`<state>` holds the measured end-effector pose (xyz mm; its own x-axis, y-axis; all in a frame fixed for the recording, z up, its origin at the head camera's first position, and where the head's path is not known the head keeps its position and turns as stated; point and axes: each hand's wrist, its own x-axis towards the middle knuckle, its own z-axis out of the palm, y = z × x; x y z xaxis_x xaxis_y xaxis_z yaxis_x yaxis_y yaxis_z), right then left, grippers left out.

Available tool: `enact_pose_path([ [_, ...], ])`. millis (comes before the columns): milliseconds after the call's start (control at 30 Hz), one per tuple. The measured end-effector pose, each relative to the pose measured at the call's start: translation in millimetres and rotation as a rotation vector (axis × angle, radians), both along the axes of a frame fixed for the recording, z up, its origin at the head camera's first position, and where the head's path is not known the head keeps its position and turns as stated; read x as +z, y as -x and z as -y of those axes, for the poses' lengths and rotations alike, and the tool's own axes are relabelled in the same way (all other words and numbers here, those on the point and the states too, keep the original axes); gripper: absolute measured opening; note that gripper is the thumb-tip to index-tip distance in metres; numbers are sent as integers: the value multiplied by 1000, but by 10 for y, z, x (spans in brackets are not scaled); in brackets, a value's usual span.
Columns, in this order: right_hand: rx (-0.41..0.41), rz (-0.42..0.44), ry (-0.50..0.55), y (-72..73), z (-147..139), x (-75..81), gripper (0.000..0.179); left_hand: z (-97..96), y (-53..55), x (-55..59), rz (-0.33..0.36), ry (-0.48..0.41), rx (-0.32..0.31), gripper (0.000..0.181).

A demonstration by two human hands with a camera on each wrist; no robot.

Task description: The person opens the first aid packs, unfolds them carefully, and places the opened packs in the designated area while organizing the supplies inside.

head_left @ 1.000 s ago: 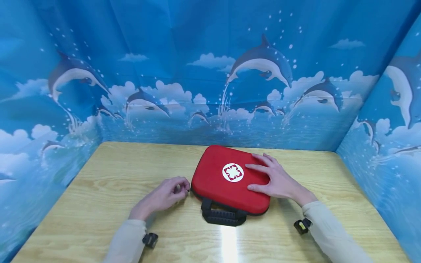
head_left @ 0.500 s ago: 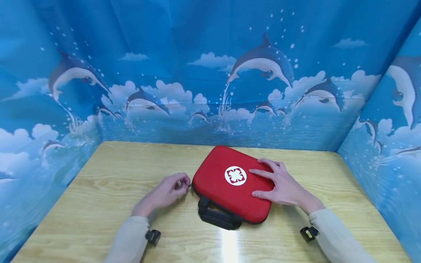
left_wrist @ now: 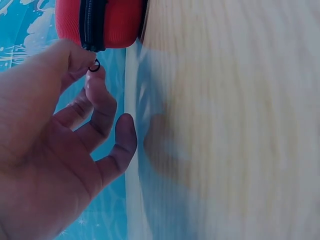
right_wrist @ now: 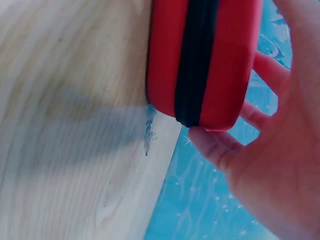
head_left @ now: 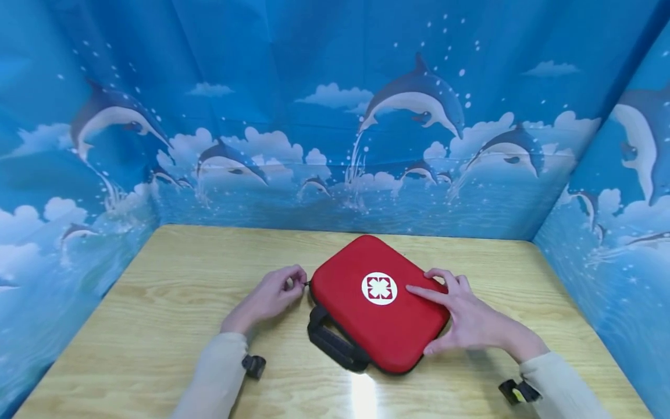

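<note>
A blue dolphin-printed backdrop [head_left: 335, 116] hangs behind and beside the wood-grain tabletop [head_left: 209, 256]. On that, slightly right of centre, my red first-aid case [head_left: 379, 317] lies flat, turned at an angle, its white emblem [head_left: 379, 288] facing up and its black handle [head_left: 335, 348] on the near left side. By the left corner I pinch the small black zipper ring [left_wrist: 94, 66] between thumb and index of my left hand [head_left: 272, 294], the other fingers loosely bent. My right hand [head_left: 473, 314] has its fingers spread over the right end, index on the lid, thumb touching the edge. Pale sleeves [head_left: 211, 372] cover my forearms.
</note>
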<state>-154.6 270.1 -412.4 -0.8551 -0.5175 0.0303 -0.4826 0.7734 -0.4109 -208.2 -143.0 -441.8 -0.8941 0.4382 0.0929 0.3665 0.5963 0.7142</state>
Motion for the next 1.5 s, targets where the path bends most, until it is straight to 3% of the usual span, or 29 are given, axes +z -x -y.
enact_pose_path([
  [200,2,-151,13,-101,52,-87,103,-29,80,-7,-48,2,-4,13],
  [433,-35,-195,-4,-156,88,-124,99,-31,118,-4,-67,17,-16,12],
  [867,-123,-215,-53,-259,318,-107,100,28,100,-1,-76,39,6,14],
  [1500,-294,-212,-142,-387,532,-61,102,-128,98,3,-14,-14,-49,12],
])
